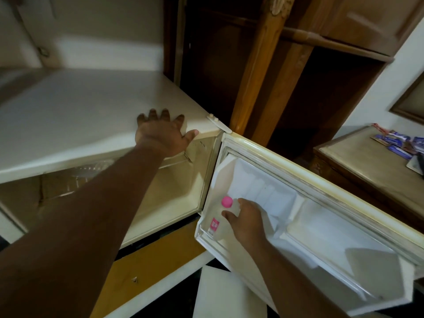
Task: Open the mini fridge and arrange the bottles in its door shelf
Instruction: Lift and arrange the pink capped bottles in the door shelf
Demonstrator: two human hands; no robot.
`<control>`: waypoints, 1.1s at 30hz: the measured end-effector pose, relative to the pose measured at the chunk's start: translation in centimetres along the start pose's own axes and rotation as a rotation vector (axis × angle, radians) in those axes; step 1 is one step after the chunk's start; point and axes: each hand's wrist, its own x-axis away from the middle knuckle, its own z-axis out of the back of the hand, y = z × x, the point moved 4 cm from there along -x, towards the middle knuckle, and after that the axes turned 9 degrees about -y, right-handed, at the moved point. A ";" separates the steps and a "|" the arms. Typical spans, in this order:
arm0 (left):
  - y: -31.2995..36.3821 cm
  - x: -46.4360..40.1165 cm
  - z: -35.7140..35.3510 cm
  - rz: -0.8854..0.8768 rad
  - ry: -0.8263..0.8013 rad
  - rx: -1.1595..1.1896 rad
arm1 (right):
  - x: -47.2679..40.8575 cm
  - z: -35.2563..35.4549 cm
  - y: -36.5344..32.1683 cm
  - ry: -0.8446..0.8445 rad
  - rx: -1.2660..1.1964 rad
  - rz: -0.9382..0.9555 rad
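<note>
While the mini fridge (96,115) stands with its door (321,203) swung wide to the right, a clear bottle (220,222) with a pink cap (227,201) and a pink label sits in the door shelf (206,239), at the shelf's end nearest the hinge (219,122). The right hand (246,222) is wrapped around the bottle's shoulder just below the cap, fingers curled on its far side and the thumb on the near side, gripping it. The bottle leans slightly with its cap toward the door's inner panel. Further along the door from the bottle, the rest of the shelf and the moulded white liner run out toward the door's free edge.

The left hand (164,134) lies flat and spread on the fridge's white top, near the front corner beside the hinge, its thumb hooked over the front edge; it grips nothing. Below that edge the fridge's cream interior is open to view, with a clear tray dimly visible inside to the left.

Behind the fridge stands a dark wooden cabinet (286,65) with a carved post. Beyond the door's top edge, a low wooden side table (358,166) carries a scatter of blue packets (399,144).
</note>
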 end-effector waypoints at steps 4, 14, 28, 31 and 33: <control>-0.3 0.2 0.2 -0.028 -0.014 0.017 | 1.6 0.1 -0.5 0.024 -0.026 0.005; -11.8 2.4 -0.5 0.182 -0.143 0.137 | 4.0 -0.6 -8.6 0.189 -0.246 0.326; -11.8 1.0 -1.5 0.273 -0.139 0.194 | -5.3 -25.5 -23.0 -0.351 0.417 0.824; -11.7 1.1 -1.6 0.252 -0.132 0.218 | -6.7 -28.5 -24.0 -0.401 0.578 0.838; -11.8 0.9 -1.6 0.246 -0.120 0.221 | -7.6 -29.8 -24.0 -0.395 0.625 0.843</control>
